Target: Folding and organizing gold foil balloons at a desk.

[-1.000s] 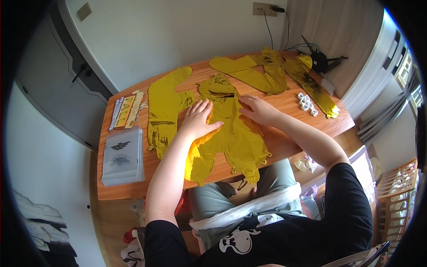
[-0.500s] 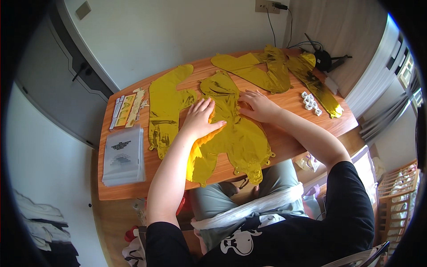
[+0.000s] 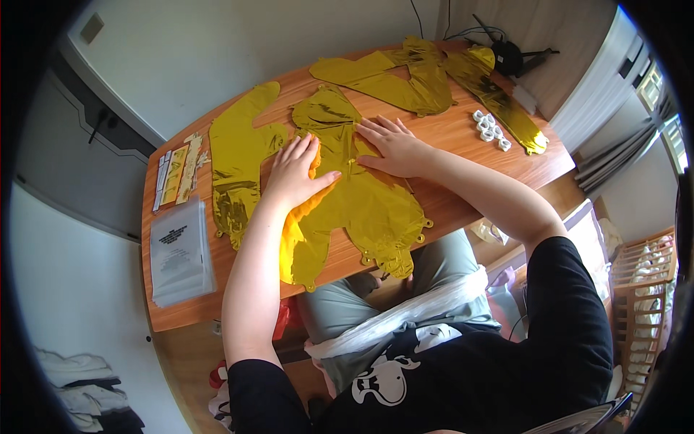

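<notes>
While the wooden worktop (image 3: pixel 448 130) spans the middle of the frame, a gold foil balloon (image 3: pixel 361 192) lies flat near its centre, long axis running from upper centre to lower centre. Both hands rest on it, neither clearly nearer: the left hand (image 3: pixel 295 170) at its left margin, fingers nearly together, thumb out; the right hand (image 3: pixel 390 150) at its upper right, fingers slightly apart. Left of frame, clear bags (image 3: pixel 181 253) lie stacked, contents indeterminable; right, small white rolls (image 3: pixel 491 130) cluster.
</notes>
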The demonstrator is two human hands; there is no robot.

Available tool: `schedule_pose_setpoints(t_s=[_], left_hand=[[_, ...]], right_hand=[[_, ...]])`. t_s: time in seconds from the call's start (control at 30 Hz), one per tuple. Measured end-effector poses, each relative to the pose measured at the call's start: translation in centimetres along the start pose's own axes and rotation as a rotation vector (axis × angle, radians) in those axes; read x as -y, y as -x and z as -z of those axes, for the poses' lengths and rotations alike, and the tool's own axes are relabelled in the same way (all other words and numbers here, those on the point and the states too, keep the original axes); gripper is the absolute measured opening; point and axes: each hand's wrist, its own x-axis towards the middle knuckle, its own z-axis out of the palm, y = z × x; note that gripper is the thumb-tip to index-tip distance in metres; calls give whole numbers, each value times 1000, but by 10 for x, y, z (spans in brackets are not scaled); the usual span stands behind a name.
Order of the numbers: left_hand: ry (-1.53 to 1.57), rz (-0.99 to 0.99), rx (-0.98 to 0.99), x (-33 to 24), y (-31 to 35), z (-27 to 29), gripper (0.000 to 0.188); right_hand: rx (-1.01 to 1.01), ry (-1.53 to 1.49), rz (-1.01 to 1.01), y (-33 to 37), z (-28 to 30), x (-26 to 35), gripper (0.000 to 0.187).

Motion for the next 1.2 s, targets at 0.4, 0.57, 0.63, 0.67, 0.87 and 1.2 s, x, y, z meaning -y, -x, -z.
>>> schedule_pose_setpoints(t_s=[0.4,0.57,0.63,0.67,0.87,1.2], left_hand=[[0,-23,-42,3,-3,-3,94],[98,10,-21,0,-5,2,84],[198,52,-28,8,-3,1,78],[357,37,-85,15,-2,0,76],[594,10,-255,10,-1,36,58],[-102,-217,-214,-23,-106,25,34]], right_hand=[[-47,115,13,4,-6,4,92],[-70,107,25,6,-6,1,93],[-78,88,41,7,-6,4,93],[-82,90,30,8,-6,5,93],[-77,60,22,10,-11,-2,94],[-57,41,38,8,-3,5,94]])
